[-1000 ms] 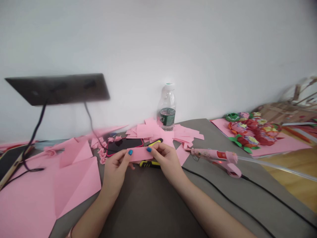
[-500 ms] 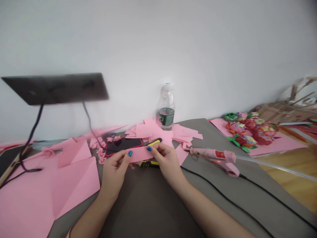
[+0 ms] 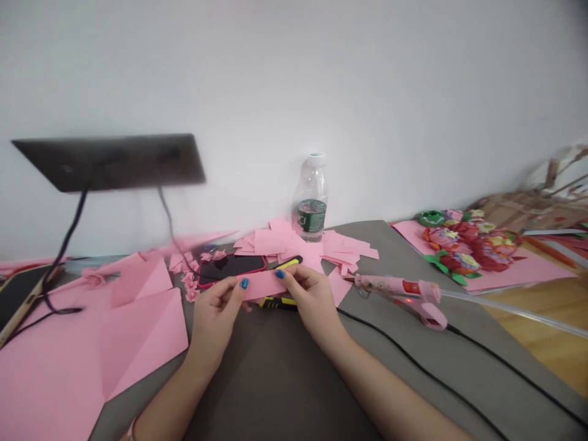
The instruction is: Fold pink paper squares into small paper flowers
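A small pink paper strip (image 3: 261,285) is stretched between my two hands above the grey tabletop. My left hand (image 3: 221,312) pinches its left end, thumb on top. At the other end, my right hand (image 3: 312,300) grips it the same way. Behind the strip lies a phone (image 3: 229,266) with a pink edge, partly hidden by the paper. A yellow-and-black tool handle (image 3: 278,302) shows just below the strip, and another yellow-and-black piece (image 3: 290,263) just beyond it; what they belong to is partly covered.
A pink glue gun (image 3: 404,291) with a black cord lies right. Loose pink paper pieces (image 3: 346,246) surround a water bottle (image 3: 312,202) by the wall. Paper flowers (image 3: 473,245) lie far right. Large pink sheets (image 3: 55,367) cover the left; cables hang from a wall socket plate (image 3: 114,162).
The view has shifted slightly, so everything appears a little further right. Both hands keep their hold on the paper strip, which looks slightly shorter between the fingers.
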`<state>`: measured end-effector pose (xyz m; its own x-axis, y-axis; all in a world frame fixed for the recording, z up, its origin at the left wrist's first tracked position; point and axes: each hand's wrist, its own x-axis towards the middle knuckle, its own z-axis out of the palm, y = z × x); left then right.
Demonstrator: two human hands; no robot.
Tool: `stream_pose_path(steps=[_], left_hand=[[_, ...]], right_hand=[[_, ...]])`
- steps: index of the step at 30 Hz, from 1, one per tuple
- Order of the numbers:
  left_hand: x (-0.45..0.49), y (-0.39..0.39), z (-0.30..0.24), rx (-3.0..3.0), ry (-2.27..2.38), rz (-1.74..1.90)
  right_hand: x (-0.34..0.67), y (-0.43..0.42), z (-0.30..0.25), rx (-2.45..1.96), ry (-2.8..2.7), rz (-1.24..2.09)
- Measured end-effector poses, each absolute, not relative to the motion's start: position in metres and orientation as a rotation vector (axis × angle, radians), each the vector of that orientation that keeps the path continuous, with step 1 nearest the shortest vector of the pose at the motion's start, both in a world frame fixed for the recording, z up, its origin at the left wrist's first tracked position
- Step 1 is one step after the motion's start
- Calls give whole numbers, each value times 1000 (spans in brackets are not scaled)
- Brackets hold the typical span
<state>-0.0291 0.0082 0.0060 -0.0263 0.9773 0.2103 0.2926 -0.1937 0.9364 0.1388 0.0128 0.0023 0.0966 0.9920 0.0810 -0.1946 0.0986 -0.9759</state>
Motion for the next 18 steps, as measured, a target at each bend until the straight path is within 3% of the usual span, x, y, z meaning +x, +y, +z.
stream_pose_path(steps=[18], left_hand=[[-24,5,10,1573,1236,1331]], right_hand=[[138,10,8,-935,-1230,1164]])
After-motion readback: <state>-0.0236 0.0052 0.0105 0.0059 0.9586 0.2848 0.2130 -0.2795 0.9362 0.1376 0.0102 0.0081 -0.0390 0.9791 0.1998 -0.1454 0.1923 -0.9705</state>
